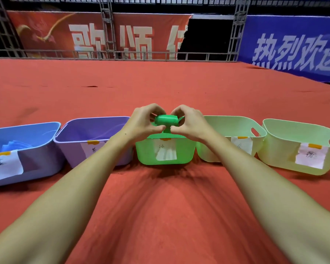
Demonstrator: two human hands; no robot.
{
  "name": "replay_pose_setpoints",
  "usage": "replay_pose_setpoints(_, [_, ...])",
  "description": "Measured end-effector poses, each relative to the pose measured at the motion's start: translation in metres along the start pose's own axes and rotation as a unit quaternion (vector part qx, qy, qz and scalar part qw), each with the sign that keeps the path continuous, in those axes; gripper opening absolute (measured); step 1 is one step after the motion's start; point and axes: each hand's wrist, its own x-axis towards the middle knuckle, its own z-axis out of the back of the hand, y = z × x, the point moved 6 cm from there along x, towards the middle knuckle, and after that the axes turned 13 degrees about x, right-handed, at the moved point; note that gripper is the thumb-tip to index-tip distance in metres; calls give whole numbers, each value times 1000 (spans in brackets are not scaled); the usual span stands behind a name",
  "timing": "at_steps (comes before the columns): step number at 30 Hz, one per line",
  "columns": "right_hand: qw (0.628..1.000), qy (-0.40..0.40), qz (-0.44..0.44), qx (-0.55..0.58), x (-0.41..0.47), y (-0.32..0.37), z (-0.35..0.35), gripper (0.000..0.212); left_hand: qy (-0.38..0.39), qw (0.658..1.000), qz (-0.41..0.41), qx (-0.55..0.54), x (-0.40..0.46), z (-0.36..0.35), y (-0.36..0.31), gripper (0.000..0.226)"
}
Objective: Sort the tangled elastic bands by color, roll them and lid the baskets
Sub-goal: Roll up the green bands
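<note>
Blue bands [14,145] in blue basket [36,159]

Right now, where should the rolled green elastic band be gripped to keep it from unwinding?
Pinch the rolled green elastic band at both ends, one hand from each side. It lies crosswise above the green plastic basket, its loose tail hanging below mid-roll.

The red banner [103,33] at the back carries large pale characters, 歌颂 and part of a third. The blue banner [293,44] reads 热烈欢送. Each basket bears a taped paper label [166,151] with one handwritten character, too blurred to read surely.
</note>
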Motion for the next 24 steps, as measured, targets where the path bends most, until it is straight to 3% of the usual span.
replay_pose_setpoints(6, [997, 71, -29, -27, 21, -25, -13, 42, 77, 995, 40, 44, 12, -28, 16, 49])
replay_pose_setpoints(14, [989, 130, -69, -2, 33, -53, -22, 48, 108, 992, 64, 34, 20, -42, 44, 27])
replay_pose_setpoints(24, [966, 223, -130, 6, 43, -62, -31, 29, 193, 977, 52, 77, 29, -58, 51, 20])
